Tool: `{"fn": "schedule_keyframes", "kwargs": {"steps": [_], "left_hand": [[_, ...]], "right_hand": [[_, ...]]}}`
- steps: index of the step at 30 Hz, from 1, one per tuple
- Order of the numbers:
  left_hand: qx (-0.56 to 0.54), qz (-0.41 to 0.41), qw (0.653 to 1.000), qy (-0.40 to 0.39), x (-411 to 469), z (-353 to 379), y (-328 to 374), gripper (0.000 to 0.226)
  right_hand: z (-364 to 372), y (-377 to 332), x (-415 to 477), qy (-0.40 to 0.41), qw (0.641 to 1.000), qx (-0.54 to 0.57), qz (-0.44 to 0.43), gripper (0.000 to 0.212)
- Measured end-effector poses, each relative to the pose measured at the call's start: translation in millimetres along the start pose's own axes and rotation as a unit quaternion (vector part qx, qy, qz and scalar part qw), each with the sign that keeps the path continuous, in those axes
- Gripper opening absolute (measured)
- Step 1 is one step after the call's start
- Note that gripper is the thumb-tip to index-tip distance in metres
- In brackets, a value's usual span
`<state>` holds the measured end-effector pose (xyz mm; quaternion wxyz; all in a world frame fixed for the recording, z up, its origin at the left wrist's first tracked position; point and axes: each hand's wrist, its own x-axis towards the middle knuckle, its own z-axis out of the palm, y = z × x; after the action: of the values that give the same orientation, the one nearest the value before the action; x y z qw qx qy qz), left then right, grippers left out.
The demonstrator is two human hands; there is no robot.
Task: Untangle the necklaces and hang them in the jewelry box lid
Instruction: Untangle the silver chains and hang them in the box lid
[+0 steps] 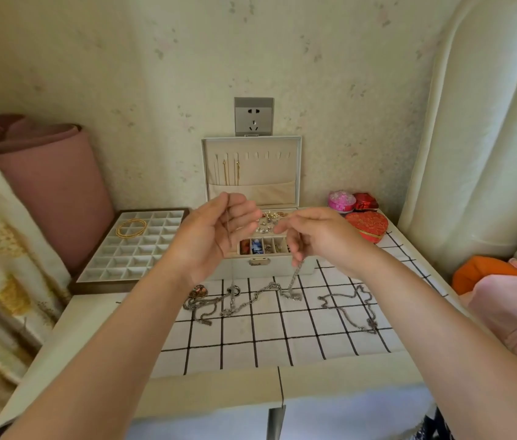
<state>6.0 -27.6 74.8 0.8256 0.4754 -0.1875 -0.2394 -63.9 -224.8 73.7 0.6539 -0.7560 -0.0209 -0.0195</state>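
Necklaces (219, 304) lie in a loose silver tangle on the near-left part of a white cloth with black grid lines (282, 338), which covers the pale bench (92, 328). A round patterned pendant (198, 291) sits at the tangle's left edge. A separate chain (349, 309) lies spread out alone on the cloth, to the right and apart from the tangle.

Both hands are raised above the cloth, close together but not touching. The left hand (216, 233) has its palm toward the camera and pinches a thin chain (229, 230) between thumb and forefinger; the chain hangs straight down across the palm. The right hand (317, 236) has its fingers curled round a thicker silver chain (297, 274), which drops from the hand to the cloth and runs into the tangle.

Behind the hands stands the open jewelry box (266, 268), its front clasp facing the camera and its compartments holding small pieces. To its left is a tray of square cells (130, 249) with gold bangles (131, 228) lying across its far cells. To the right are a red heart-shaped box (368, 225), a pink round box (341, 201) and a small red box (365, 201).

The box lid (282, 173) stands upright against the wall, with a row of hooks and a pocket below; two gold chains (225, 173) hang from hooks on its left. A wall socket (253, 115) is just above the lid.
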Motion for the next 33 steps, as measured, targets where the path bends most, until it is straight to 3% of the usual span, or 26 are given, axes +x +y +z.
{"fn": "schedule_keyframes", "kwargs": {"steps": [3,5,7,13,16,19,24,27,33], "left_hand": [[0.053,0.003,0.998,-0.026,-3.5,11.1,-5.8,0.033],[0.172,-0.011,0.984,-0.052,-8.8,15.5,-8.1,0.032],[0.302,-0.014,0.951,-0.060,-12.7,19.8,-6.3,0.032],[0.485,-0.065,0.870,-0.060,-11.4,37.2,12.3,0.016],[0.582,-0.087,0.806,-0.069,-10.9,49.5,18.2,0.028],[0.572,-0.111,0.809,-0.080,-8.0,60.3,25.1,0.039],[0.530,-0.100,0.837,-0.091,4.1,67.3,37.5,0.027],[0.517,-0.095,0.845,-0.101,14.3,60.8,44.3,0.028],[0.489,-0.085,0.862,-0.101,29.2,55.4,54.7,0.031]], "right_hand": [[9.8,-8.0,-0.7,-0.026,0.999,-0.037,0.002,0.029],[13.9,-13.8,-2.1,-0.027,0.998,-0.063,0.017,0.029],[14.0,-17.0,-4.1,-0.018,0.995,-0.095,0.039,0.026],[10.8,-18.6,-10.9,0.032,0.958,-0.287,-0.004,0.016],[5.8,-17.4,-14.1,0.062,0.945,-0.320,-0.005,0.028],[2.3,-20.3,-15.1,0.073,0.950,-0.301,-0.030,0.035],[4.9,-37.9,-12.8,0.020,0.995,-0.094,0.008,0.036],[4.1,-42.7,-4.3,-0.009,0.997,-0.076,0.006,0.033],[-7.5,-42.4,18.9,-0.017,0.997,-0.059,0.041,0.002]]}}
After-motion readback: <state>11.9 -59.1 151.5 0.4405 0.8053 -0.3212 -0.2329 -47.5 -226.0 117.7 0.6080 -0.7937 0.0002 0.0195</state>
